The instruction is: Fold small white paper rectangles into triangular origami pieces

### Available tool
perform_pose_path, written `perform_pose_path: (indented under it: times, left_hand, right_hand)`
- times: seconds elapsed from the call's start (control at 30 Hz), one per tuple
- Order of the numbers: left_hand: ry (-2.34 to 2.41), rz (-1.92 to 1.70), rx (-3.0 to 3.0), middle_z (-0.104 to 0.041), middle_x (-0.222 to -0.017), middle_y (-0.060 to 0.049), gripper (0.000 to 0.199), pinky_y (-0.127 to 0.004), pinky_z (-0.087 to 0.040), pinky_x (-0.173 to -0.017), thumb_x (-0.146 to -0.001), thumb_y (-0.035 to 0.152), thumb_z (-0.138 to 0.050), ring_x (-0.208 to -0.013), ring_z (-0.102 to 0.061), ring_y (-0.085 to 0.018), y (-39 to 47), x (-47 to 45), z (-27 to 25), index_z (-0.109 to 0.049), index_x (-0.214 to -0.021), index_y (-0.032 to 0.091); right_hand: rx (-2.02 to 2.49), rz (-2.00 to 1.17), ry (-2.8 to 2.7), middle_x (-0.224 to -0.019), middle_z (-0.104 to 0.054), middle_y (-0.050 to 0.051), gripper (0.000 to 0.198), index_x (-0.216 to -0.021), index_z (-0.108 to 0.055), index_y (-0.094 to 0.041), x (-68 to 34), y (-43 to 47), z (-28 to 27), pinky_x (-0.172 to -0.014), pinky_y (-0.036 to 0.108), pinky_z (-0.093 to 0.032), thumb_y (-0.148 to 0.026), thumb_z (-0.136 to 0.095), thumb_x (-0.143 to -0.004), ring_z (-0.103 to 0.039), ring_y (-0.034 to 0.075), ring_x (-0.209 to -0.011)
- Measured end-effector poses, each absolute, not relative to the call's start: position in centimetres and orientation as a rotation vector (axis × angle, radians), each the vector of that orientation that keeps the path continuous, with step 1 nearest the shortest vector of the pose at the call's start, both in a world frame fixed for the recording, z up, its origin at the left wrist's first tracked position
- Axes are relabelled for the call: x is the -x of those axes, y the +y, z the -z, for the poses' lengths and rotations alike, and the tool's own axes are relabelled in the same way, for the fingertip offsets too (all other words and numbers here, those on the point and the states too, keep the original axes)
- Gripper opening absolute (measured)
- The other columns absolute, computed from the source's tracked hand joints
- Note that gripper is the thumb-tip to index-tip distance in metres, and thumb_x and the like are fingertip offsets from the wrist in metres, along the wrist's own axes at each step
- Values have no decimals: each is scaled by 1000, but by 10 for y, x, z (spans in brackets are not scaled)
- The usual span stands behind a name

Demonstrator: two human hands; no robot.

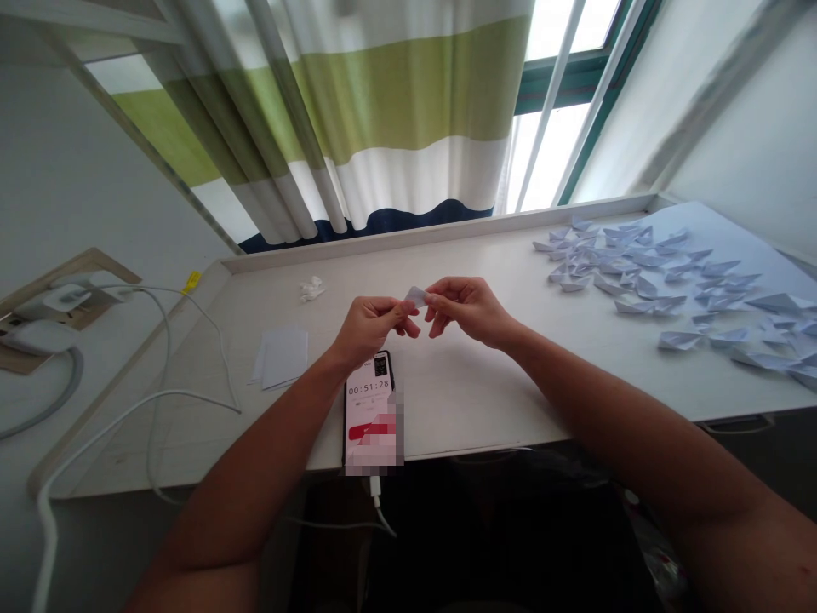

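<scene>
A small folded piece of white paper [417,296] is held above the desk between my two hands. My left hand [376,323] pinches its left side, thumb and fingers closed on it. On the paper's right edge, my right hand [465,308] has its thumb and forefinger pressed together, the other fingers curled below. The paper's exact fold is too small to make out. Many folded paper boats [638,264] lie spread over the right side of the desk. Just below my left hand rests a phone [370,400] with a timer on its screen.
Flat white paper sheets [284,358] lie left of the phone, with a crumpled tissue [311,289] behind them. A white charging cable [376,489] runs from the phone. More cables [169,340] loop from a wall socket [64,298]. A raised ledge [408,230] edges the desk's back.
</scene>
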State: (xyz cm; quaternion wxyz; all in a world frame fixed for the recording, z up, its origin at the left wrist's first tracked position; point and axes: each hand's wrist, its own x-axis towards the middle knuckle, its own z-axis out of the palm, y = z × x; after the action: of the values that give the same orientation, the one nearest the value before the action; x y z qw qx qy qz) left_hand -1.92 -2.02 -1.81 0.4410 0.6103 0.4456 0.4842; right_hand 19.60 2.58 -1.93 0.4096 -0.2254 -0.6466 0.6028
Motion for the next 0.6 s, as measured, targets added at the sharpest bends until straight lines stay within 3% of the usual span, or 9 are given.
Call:
perform_pose_path:
  times: [0.1, 0.2, 0.33, 0.4, 0.5, 0.6]
  left_hand:
    - [1068, -1239, -1439, -81, -76, -10, 50, -35, -57, -69, -88, 67, -82, -65, -76, -20, -18, 19, 21, -84, -86, 17]
    - [1056, -1201, -1436, -81, -77, -10, 51, -34, -59, -70, -89, 67, -81, -69, -77, -21, -17, 20, 22, -82, -86, 16]
    - [1131, -1134, -1530, -81, -77, -9, 46, -34, -59, -70, -91, 61, -80, -72, -78, -21, -18, 21, 23, -81, -91, 15]
    - [1217, -1213, -1629, -82, -87, -9, 43, -33, -60, -70, -87, 54, -86, -81, -79, -23, -18, 20, 23, -80, -107, 17]
    - [1324, -1373, -1875, -83, -116, -8, 57, -34, -63, -79, -80, 42, -92, -106, -78, -25, -18, 21, 25, -74, -131, 24]
    - [1322, -1375, -2073, -81, -129, -10, 48, -37, -65, -85, -86, 40, -87, -113, -77, -26, -18, 21, 26, -76, -130, 24]
  right_hand:
    - [545, -1580, -1601, -91, -84, 4, 57, -118, -75, -17, -193, 27, 23, -74, 35, -71, -55, -94, -80, -81, 18, -73]
    - [526, -1541, -1636, -85, -81, 4, 46, -101, -79, -15, -188, 27, 28, -74, 34, -70, -53, -93, -81, -79, 17, -72]
    - [575, -1473, -1628, -77, -78, 5, 50, -87, -78, -14, -184, 27, 31, -67, 30, -67, -62, -88, -84, -76, 15, -67]
    - [645, -1458, -1610, -75, -78, 5, 54, -83, -77, -14, -184, 27, 31, -63, 29, -66, -67, -88, -80, -75, 15, -63]
    - [731, -1458, -1598, -71, -77, 5, 59, -79, -75, -15, -184, 26, 31, -60, 28, -64, -72, -89, -75, -75, 16, -60]
    - [746, -1461, -1623, -70, -76, 5, 61, -80, -75, -15, -183, 26, 33, -58, 28, -63, -75, -87, -76, -74, 15, -59]
